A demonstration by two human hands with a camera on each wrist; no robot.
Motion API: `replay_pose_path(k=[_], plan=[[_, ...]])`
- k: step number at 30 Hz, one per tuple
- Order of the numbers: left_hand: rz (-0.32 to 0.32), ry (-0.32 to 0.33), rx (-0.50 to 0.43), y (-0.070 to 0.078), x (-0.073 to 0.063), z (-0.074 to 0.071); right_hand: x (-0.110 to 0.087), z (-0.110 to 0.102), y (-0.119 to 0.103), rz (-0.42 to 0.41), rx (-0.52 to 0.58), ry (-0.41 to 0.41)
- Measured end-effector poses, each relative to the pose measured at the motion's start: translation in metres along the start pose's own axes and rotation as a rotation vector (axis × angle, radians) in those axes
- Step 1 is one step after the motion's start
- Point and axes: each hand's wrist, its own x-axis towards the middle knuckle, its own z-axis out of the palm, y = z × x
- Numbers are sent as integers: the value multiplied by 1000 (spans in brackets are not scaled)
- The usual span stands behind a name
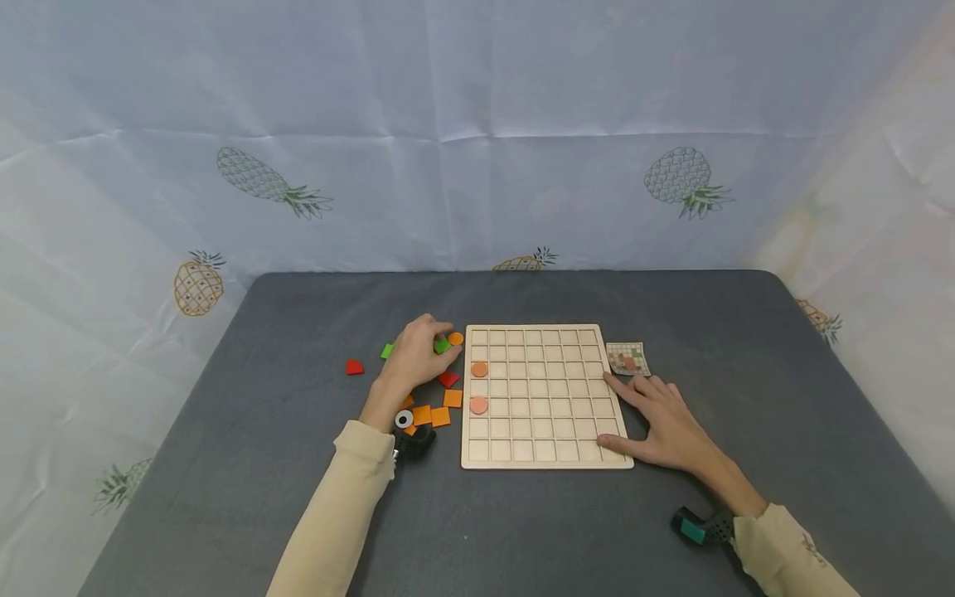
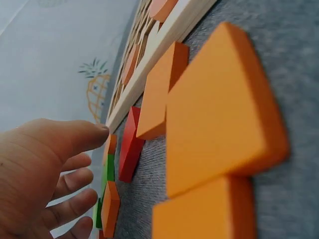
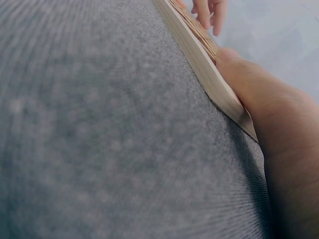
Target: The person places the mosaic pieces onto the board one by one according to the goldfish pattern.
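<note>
A light wooden board (image 1: 545,406) divided into a grid lies flat on the table. Two orange discs, one of them nearer the front (image 1: 479,405), sit in its left part. My left hand (image 1: 418,352) hovers over loose pieces beside the board's left edge, its thumb apart from its loosely bent fingers. Close to those fingertips are a green piece (image 1: 443,345) and an orange round piece (image 1: 456,338); the left wrist view shows nothing between thumb and fingers. My right hand (image 1: 660,427) rests at the board's right edge, thumb and index finger spread onto its rim.
Several orange pieces (image 1: 453,398) and a red piece (image 1: 448,379) lie left of the board. Another red piece (image 1: 354,366) is farther left. A small patterned card (image 1: 627,358) lies by the board's right edge. A pineapple-print curtain (image 1: 477,199) hangs behind the table.
</note>
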Motion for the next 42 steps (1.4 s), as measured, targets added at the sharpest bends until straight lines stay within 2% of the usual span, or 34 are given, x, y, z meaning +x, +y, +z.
replay_pose_path(k=[4, 9, 20, 31, 34, 36, 42], plan=[[-20, -27, 27, 0, 3, 1, -1, 0, 0, 43, 39, -31], [-20, -28, 40, 1, 3, 3, -1, -1, -2, 87, 77, -68], [-37, 3, 55, 2, 6, 7, 0, 1, 1, 6, 13, -4], [-24, 7, 30, 1, 5, 9, 0, 2, 1, -1, 3, -2], [4, 40, 13, 2, 1, 9, 0, 1, 0, 4, 7, -7], [44, 60, -15, 3, -2, 9, -1, 1, 0, 5, 9, -8], [219, 44, -88, 13, -11, 14, -1, 0, 0, 3, 11, -4]])
